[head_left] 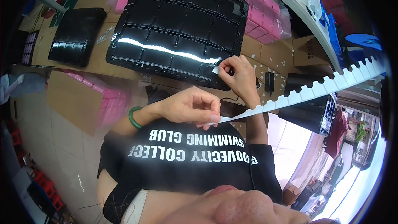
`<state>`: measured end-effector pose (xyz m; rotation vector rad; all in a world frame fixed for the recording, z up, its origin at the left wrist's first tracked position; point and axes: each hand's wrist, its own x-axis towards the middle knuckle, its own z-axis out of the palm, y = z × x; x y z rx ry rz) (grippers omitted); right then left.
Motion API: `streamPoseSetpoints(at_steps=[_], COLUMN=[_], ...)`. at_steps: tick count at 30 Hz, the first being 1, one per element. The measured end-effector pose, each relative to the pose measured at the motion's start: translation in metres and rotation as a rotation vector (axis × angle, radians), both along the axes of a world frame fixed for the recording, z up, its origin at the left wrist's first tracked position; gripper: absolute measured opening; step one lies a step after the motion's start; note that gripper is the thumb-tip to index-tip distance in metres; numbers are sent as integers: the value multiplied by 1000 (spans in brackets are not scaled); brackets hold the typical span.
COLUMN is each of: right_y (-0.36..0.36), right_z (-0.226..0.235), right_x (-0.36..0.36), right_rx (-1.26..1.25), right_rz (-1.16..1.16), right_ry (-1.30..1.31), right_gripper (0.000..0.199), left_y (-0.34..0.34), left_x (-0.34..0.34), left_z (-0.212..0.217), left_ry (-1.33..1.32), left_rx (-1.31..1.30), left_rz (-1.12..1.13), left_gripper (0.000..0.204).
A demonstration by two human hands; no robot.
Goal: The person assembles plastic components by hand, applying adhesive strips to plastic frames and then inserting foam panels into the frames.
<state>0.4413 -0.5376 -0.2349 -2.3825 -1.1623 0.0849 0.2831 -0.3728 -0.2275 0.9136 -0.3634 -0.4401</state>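
Left hand [192,105] with strip [327,87] (lettered shirt [190,176])

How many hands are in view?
2: the left hand pinches the white notched strip; the right hand holds a small white piece at the near right corner of the black tray.

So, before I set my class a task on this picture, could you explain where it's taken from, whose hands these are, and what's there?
No machine here: these are a person's bare hands. The picture comes from a wide fisheye camera worn on that person's head, looking down, so straight edges bend. The left hand pinches one end of a white notched strip. The right hand pinches a small white piece at the near right corner of a large black gridded tray. On the brown work surface are also a smaller black tray and pink blocks in clear plastic.
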Motion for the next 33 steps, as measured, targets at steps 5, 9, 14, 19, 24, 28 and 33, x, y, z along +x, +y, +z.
streamPoseSetpoints(at_steps=[5, 9, 14, 19, 24, 28, 33], right_y=[25, 9, -126, -102, -5, -1, 1], right_z=[5, 20, 36, 44, 81, 53, 5], right_x=[-13, -8, -26, -44, -51, -15, -10], right_rx=[-81, -79, -187, -11, 357, 287, 164], right_rz=[-110, -85, -265, -493, -285, -202, -155], right_ry=[-5, 225, 835, 331, 365, 458, 457], right_gripper=[9, 12, 19, 30, 17, 17, 17], left_y=[35, 33, 43, 34, 31, 18, 18], left_x=[1, 4, 15, 23, 23, 13, 4], left_z=[-11, -25, -17, -23, -23, -30, -37], left_ry=[128, 69, -284, -359, -401, -182, -120], left_rx=[61, -37, 287, 401, 568, 577, 801], left_rz=[-96, 97, 523, 645, 675, 744, 654], left_gripper=[20, 17, 6, 6, 8, 10, 20])
